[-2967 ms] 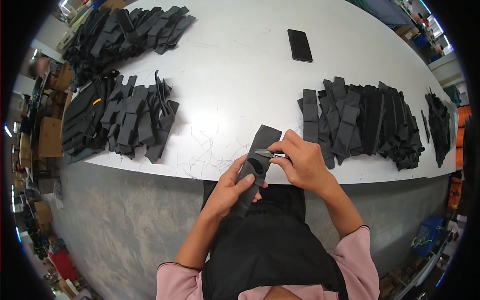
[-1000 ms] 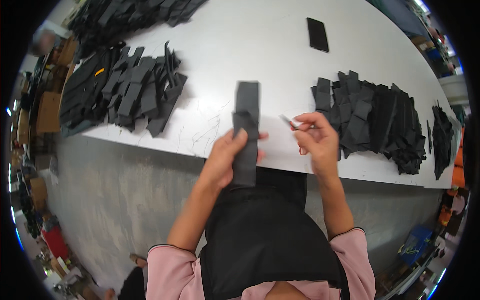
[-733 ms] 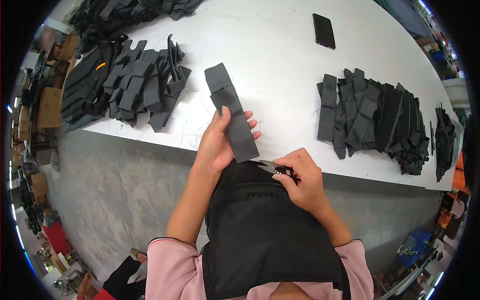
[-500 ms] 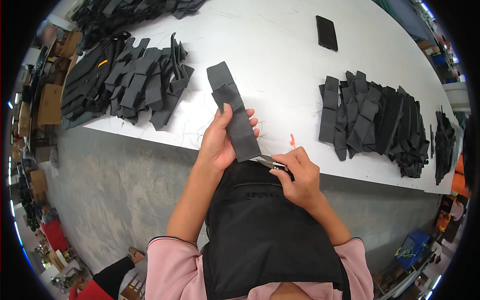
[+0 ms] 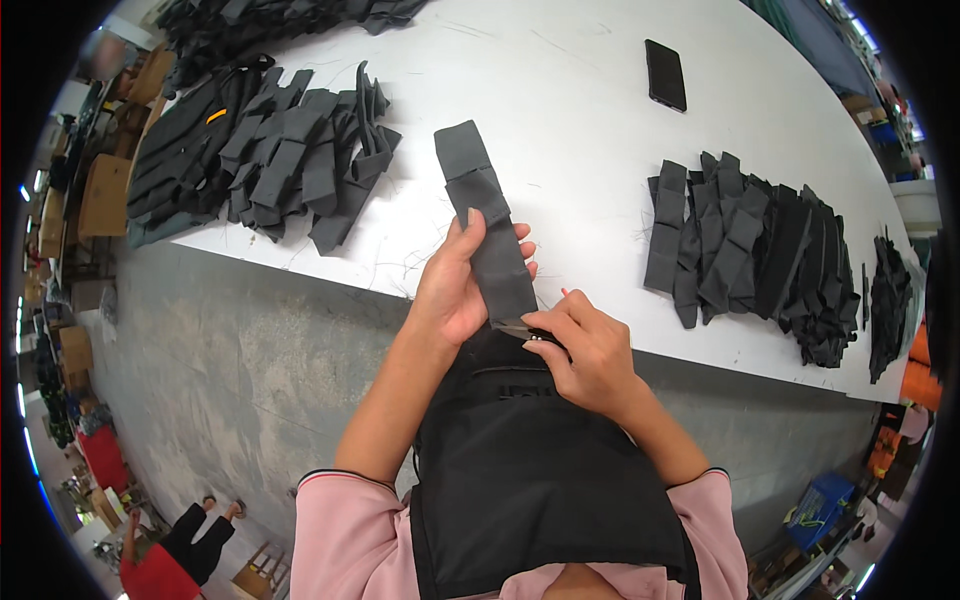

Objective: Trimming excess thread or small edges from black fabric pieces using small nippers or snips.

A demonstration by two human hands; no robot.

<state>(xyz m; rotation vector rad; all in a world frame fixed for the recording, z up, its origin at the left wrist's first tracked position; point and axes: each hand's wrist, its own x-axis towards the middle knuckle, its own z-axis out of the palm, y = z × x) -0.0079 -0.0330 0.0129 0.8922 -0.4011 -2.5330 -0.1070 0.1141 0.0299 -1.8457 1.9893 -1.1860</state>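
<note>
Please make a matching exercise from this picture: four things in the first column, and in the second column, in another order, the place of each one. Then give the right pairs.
Things:
1. dark fabric strip
2. small metal snips
3. black phone
4. stack of black fabric pieces

Places:
A. flat on the white table, far side, apart from both hands
B. gripped in the left hand
C. on the table, to the person's right
D. in the right hand, at the strip's lower end

Pairs: 1-B, 2-D, 3-A, 4-C
</note>
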